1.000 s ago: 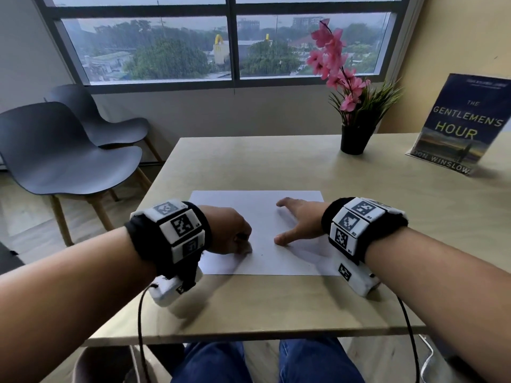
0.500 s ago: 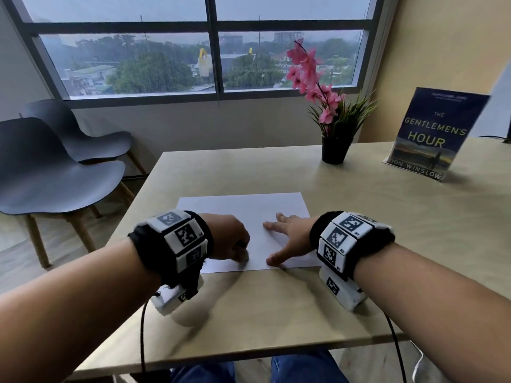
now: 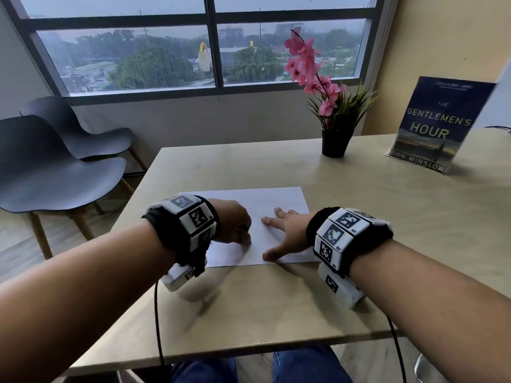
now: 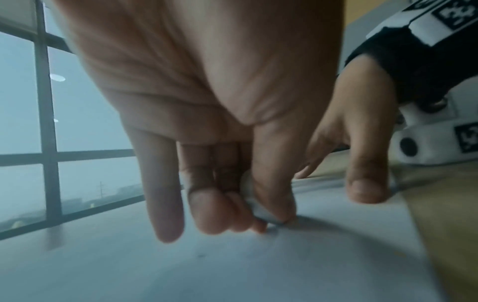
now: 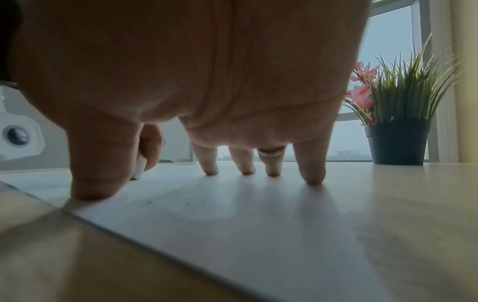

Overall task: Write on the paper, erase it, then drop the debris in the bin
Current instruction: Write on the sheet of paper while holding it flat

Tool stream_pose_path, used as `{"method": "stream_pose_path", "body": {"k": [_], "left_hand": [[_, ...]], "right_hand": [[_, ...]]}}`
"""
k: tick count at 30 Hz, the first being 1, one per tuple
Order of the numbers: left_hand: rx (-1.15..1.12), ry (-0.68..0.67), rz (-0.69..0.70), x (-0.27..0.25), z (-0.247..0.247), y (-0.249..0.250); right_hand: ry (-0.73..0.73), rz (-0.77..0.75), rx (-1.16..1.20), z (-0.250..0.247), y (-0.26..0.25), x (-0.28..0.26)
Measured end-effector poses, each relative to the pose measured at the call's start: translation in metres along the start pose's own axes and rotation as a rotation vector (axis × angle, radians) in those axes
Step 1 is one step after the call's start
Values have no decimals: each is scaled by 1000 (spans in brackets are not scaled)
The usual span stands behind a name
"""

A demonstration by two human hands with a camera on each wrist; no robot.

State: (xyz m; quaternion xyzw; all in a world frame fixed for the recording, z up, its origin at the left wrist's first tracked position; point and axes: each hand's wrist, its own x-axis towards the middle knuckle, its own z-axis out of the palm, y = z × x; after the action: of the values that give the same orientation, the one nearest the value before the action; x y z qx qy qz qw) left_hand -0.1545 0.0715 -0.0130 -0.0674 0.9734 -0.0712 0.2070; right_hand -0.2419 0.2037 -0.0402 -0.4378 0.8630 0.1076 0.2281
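Observation:
A white sheet of paper (image 3: 249, 205) lies flat on the wooden table (image 3: 276, 299) in front of me. My left hand (image 3: 235, 225) pinches a small white eraser (image 4: 254, 208) between thumb and curled fingers, its tip pressed on the paper (image 4: 232, 265) near the near-left part. The eraser (image 5: 140, 166) also shows in the right wrist view, behind the thumb. My right hand (image 3: 279, 230) lies spread on the paper (image 5: 258, 224), its fingertips (image 5: 313, 180) and thumb pressing down. Faint grey specks lie on the sheet. No bin or pencil is in view.
A black pot with pink flowers (image 3: 333, 142) stands at the back of the table, also seen as the pot (image 5: 398, 141) in the right wrist view. A dark blue book (image 3: 434, 125) stands propped at the back right. Two grey chairs (image 3: 55, 172) sit left of the table.
Both hands stay on the paper in much the same pose. The head view has shifted, so the scene sits differently in the frame.

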Motion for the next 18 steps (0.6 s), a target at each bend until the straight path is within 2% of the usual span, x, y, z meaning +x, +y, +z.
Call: {"method": "stream_pose_path", "body": {"k": [5, 10, 13, 18], "left_hand": [[34, -53, 75, -3, 3, 12], [46, -11, 42, 2, -4, 11], [75, -44, 70, 0, 2, 15], [29, -30, 10, -3, 0, 3]], "right_hand": [[-3, 0, 11, 0, 1, 2], [1, -1, 13, 0, 0, 2], [1, 1, 22, 1, 1, 3], [-1, 6, 19, 0, 0, 2]]}}
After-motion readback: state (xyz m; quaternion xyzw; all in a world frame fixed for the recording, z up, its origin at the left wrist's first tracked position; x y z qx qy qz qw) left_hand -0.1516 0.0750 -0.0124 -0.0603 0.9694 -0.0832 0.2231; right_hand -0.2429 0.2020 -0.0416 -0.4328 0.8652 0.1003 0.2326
